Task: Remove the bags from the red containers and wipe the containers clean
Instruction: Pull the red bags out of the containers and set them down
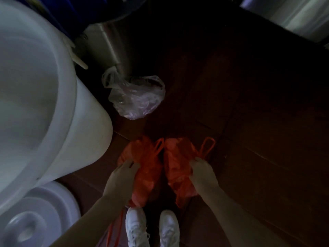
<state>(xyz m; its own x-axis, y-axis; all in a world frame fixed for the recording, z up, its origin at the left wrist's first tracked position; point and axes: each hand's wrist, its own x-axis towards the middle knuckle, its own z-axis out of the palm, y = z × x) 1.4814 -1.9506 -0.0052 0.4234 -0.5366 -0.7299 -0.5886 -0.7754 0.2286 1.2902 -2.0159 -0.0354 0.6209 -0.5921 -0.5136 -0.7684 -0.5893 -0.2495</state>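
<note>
Two orange-red plastic bags hang low over the dark floor in front of my feet. My left hand (122, 177) grips the left red bag (147, 168) at its bunched top. My right hand (202, 172) grips the right red bag (176, 168) the same way, and its loop handle (207, 146) sticks out beyond my fingers. A clear plastic bag (135, 97) lies crumpled on the floor further ahead. No red container shows in this view.
A big white tub (53, 104) fills the left side, with a white round lid (35, 218) on the floor below it. A steel cylinder (110, 43) stands behind the clear bag, and a steel surface (293, 13) sits at top right. My white shoes (151, 227) are at the bottom.
</note>
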